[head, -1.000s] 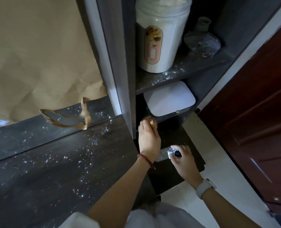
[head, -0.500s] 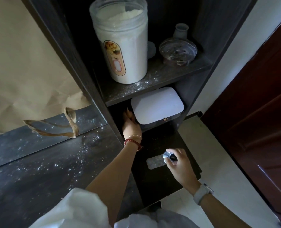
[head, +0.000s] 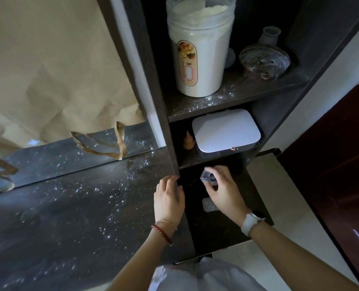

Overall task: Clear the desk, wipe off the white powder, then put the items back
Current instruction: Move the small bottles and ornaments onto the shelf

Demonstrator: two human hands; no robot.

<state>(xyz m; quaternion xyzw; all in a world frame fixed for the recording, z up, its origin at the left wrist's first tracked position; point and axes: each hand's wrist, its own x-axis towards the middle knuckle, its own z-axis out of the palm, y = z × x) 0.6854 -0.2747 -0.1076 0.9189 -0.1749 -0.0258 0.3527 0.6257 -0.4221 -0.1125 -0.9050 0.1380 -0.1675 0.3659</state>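
Withdrawn from the middle shelf since half a second ago, the left hand (head: 169, 199) now rests at the worktop (head: 73, 206) edge, fingers loosely spread, holding nothing.
Head view: the right hand (head: 222, 191) pinches a small shiny object (head: 207, 177) over the lowest shelf (head: 220, 229); white powder (head: 119, 185) speckles the worktop; a small tan figurine (head: 188, 141) stands beside the white box (head: 225, 130) on the middle shelf.

left hand (head: 169, 198) now drawn back out of the middle shelf, empty, resting at the desk (head: 69, 206) edge; small brown figurine (head: 188, 140) left beside the white box (head: 225, 130). right hand (head: 224, 191) moved up toward the shelf, gripping a small shiny item (head: 208, 178).
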